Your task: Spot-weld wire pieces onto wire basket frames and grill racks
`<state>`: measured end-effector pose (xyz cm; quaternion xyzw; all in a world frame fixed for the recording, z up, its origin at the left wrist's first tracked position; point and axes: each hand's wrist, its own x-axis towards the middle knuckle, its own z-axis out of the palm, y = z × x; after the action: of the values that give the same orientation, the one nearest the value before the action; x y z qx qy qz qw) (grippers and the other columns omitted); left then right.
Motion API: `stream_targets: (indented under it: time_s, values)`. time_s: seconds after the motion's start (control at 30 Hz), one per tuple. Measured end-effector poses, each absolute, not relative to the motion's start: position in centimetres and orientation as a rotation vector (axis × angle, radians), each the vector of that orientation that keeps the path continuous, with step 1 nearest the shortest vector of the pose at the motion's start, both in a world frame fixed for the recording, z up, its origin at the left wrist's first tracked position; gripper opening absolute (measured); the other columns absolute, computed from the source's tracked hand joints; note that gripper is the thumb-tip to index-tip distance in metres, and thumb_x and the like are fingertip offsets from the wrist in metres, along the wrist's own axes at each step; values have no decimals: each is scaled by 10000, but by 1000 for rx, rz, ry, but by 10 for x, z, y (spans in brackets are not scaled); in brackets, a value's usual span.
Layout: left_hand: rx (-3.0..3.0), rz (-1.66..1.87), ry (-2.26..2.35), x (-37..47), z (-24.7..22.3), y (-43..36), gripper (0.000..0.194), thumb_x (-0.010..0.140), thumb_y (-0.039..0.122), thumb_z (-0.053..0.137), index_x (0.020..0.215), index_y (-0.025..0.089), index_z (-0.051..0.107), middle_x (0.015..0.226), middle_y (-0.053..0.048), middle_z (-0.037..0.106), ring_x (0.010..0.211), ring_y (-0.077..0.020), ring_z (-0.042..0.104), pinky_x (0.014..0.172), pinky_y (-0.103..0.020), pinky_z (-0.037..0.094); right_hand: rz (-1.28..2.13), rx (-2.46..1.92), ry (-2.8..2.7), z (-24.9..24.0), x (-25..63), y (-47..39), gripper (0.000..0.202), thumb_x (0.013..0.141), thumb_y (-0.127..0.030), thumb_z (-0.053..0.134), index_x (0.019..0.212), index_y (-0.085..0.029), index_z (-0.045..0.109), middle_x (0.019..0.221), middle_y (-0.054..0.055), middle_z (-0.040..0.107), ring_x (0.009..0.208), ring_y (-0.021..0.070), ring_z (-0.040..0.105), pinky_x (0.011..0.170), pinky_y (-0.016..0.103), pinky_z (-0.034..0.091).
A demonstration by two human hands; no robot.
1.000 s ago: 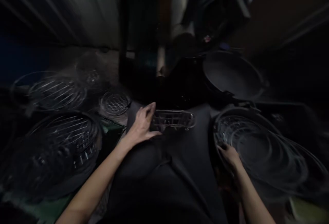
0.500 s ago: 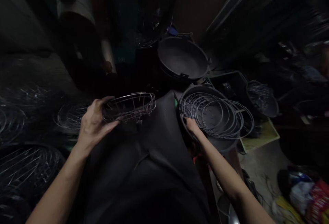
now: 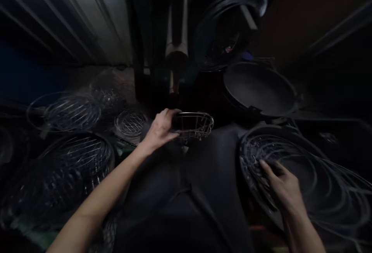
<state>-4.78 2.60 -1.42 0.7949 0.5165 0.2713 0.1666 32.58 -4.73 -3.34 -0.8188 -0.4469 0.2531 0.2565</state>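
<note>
The wire basket (image 3: 192, 130) is above the dark cloth (image 3: 203, 171) on the lap, its side pinched between the thumb and fingers of my left hand (image 3: 159, 129). My right hand (image 3: 285, 189) is half curled over the round basin (image 3: 241, 156); through blur and gloom I can't tell whether it grips anything. With the basket held at one side only, I judge a knock could twist it loose. The loose wire rings (image 3: 319, 167) overhang the basin's rim, so a careless pull might snag several and drag them out. The basket is shiny, thin and openwork; the rings are slender hoops. Tangled wire grids (image 3: 84, 150) lie off to my left.
</note>
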Motion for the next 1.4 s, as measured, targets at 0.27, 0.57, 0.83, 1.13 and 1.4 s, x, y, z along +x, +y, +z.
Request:
stream_targets:
  time_s: [0.27,0.57,0.83,1.13,1.4]
  values:
    - [2427,687,1560,-34,-3,22,554,753,171,610,1261,136,391,1090,-111,526,976,-259,503,810,-389,410,1323,-1481,-1364,24,159,18,363,695,-513,666,742,-161,594,658,28,628,581,180,613,538,275,492]
    - [2321,840,1611,-55,-12,24,532,744,172,625,1223,140,396,1067,-96,534,971,-243,506,810,-365,404,782,-1450,-1673,9,112,38,234,815,-403,550,742,-182,575,644,-14,594,559,119,530,560,221,408]
    - [2295,946,1651,-67,-18,33,514,750,155,602,1217,144,386,1053,-92,529,973,-241,509,817,-370,413,649,-1337,-1720,3,91,53,196,829,-356,541,740,-181,553,638,-19,577,566,113,522,571,211,410]
    - [2375,1021,1669,-72,-22,45,548,746,133,616,1233,155,367,1042,-87,536,970,-240,524,814,-367,417,665,-1316,-1692,-1,85,63,205,837,-369,553,753,-182,553,649,-19,571,582,114,525,573,210,414]
    - [2367,1047,1661,-74,-21,56,538,738,131,629,1214,152,377,1039,-87,537,947,-234,522,809,-365,418,630,-1304,-1693,0,84,71,207,839,-370,552,755,-180,551,654,-18,571,592,114,520,588,213,409]
